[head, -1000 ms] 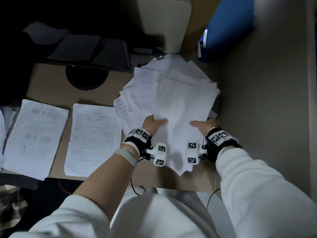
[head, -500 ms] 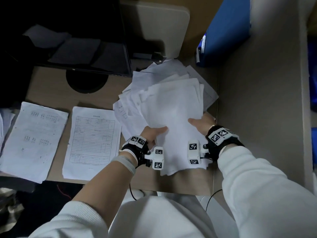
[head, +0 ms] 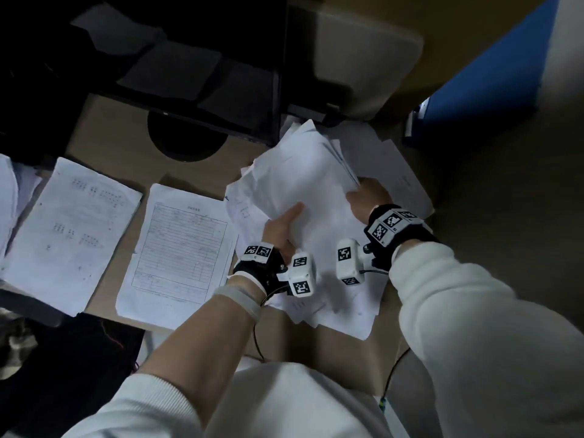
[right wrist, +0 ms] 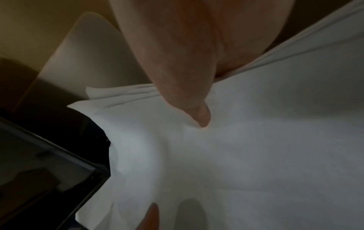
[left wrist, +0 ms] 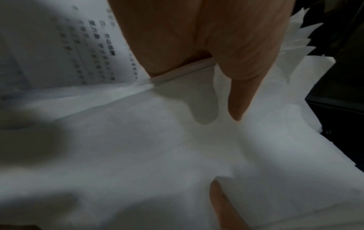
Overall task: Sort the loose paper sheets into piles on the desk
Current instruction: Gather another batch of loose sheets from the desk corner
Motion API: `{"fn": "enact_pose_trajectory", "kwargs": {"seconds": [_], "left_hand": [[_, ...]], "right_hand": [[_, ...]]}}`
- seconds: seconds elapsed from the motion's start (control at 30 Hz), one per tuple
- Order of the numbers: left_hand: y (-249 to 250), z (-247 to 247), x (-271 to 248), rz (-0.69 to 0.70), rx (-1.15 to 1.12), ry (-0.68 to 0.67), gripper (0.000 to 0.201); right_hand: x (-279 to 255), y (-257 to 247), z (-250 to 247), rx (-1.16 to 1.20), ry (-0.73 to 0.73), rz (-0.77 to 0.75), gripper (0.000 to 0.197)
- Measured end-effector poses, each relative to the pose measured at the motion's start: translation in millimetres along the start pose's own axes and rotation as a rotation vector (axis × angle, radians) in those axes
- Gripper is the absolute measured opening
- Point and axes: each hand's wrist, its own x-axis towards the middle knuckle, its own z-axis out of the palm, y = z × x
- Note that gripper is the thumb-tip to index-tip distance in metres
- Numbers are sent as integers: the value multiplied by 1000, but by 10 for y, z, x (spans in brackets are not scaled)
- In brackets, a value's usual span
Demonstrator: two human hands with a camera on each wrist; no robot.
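A thick bundle of loose white sheets [head: 313,191] is lifted and tilted over the right part of the desk. My left hand [head: 282,226] grips its left edge, thumb on top. My right hand [head: 366,197] grips the right edge. In the left wrist view the thumb [left wrist: 240,93] presses the top sheet [left wrist: 157,147] and printed text shows on a sheet behind. The right wrist view shows the thumb [right wrist: 189,93] pinching the stack [right wrist: 256,140]. More loose sheets [head: 398,172] lie flat under the bundle. Two sorted piles lie to the left: a form with a table [head: 180,254] and a sparsely printed page [head: 66,229].
A dark monitor [head: 177,67] with a round base [head: 186,137] stands at the back. A beige chair back or panel [head: 357,55] and a blue folder [head: 486,80] sit at the back right. A grey partition [head: 505,216] bounds the desk [head: 132,162] on the right. More paper [head: 9,197] lies at the far left.
Both hands have gathered the spread sheets into a tighter bundle and raised its right side, tilting it to the left. The view has shifted right.
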Motion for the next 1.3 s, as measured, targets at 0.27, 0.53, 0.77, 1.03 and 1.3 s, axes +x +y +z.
{"fn": "enact_pose_trajectory", "kwargs": {"seconds": [0.27,0.53,0.77,1.03,1.3], "left_hand": [[55,54,292,55,141,166,48],[62,-115,208,155,367,149,67],[-58,-318,28,166,640,92,36],[-118,-412,-34,214,737,10,54],[280,-675,124,133,677,-73,84]], "right_hand": [[210,63,25,35,-21,77,40],[-126,263,73,10,43,162,64],[-506,666,407,614,-31,281,33],[-785,856,722,792,35,315,84],[-820,438,575,1024,-19,133,39]]}}
